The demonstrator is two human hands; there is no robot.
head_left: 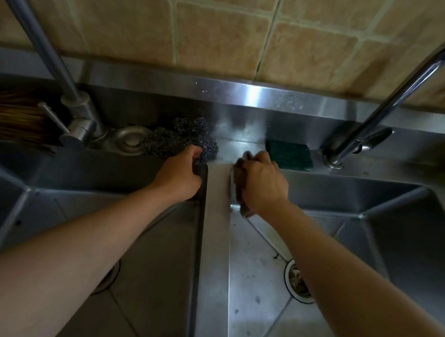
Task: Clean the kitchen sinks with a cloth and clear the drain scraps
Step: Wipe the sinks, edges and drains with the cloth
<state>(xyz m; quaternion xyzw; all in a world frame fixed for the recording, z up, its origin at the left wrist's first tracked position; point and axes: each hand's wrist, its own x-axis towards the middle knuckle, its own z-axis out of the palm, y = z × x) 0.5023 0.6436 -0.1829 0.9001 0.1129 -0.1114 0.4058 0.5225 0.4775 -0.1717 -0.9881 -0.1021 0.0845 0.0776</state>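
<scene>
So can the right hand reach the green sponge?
Probably yes. The right hand grips a cloth at the divider, and the green sponge lies just beyond it on the ledge with nothing between. It would need to free its fingers first.

I'm at a home kitchen: a stainless steel double sink (215, 246) under a tan tiled wall (224, 30), a faucet (392, 100) at each basin, steel wool (181, 137), a green scouring pad (289, 151), and chopsticks (13, 119) beside them.
</scene>
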